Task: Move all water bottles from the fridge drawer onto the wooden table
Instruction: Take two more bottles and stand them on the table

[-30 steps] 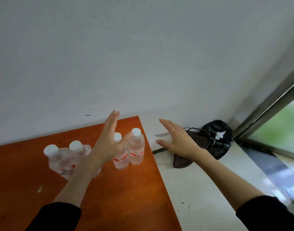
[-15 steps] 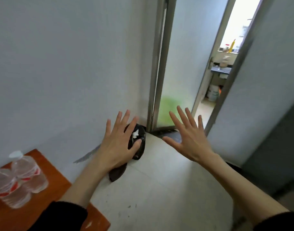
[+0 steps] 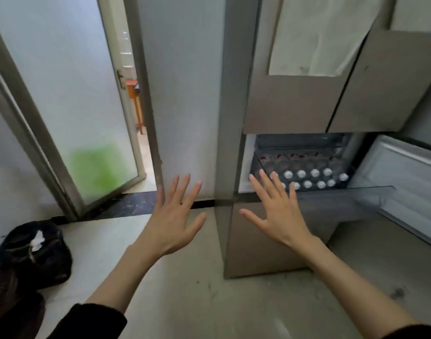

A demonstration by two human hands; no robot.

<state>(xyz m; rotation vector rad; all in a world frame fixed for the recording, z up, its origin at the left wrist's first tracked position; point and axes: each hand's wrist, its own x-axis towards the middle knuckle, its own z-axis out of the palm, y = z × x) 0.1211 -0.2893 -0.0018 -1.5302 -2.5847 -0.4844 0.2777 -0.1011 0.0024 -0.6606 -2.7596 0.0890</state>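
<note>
I see both hands held out in front of me, palms down, fingers straight and spread, neither one holding anything; they hang well apart from each other in mid-air. My left hand [image 3: 171,220] hovers over the pale, smooth floor [image 3: 185,302], in front of the flat grey wall panel [image 3: 185,94]. My right hand [image 3: 274,214] hovers in front of the fridge [image 3: 292,106], whose doors have a matte, brownish metallic finish with square edges. Black sleeves cover both forearms near the bottom edge. The water bottles [image 3: 314,178] are in the open fridge drawer [image 3: 332,199], a clear plastic bin with a translucent front wall; I make out two rows of round white caps standing upright and close together, and red labels show faintly through the plastic further back. My right fingertips [image 3: 273,176] overlap the nearest caps from this angle, but I cannot tell whether they touch anything. A white, ribbed door liner [image 3: 410,172] stands open at the right. A pale sheet of paper or cloth [image 3: 317,35] hangs on the upper fridge door. At the left, a frosted glass door [image 3: 70,99] in a grey metal frame stands ajar, with a blurred green patch behind it. A crumpled black plastic bag [image 3: 36,253] with a white scrap on top sits on the floor at lower left.
</note>
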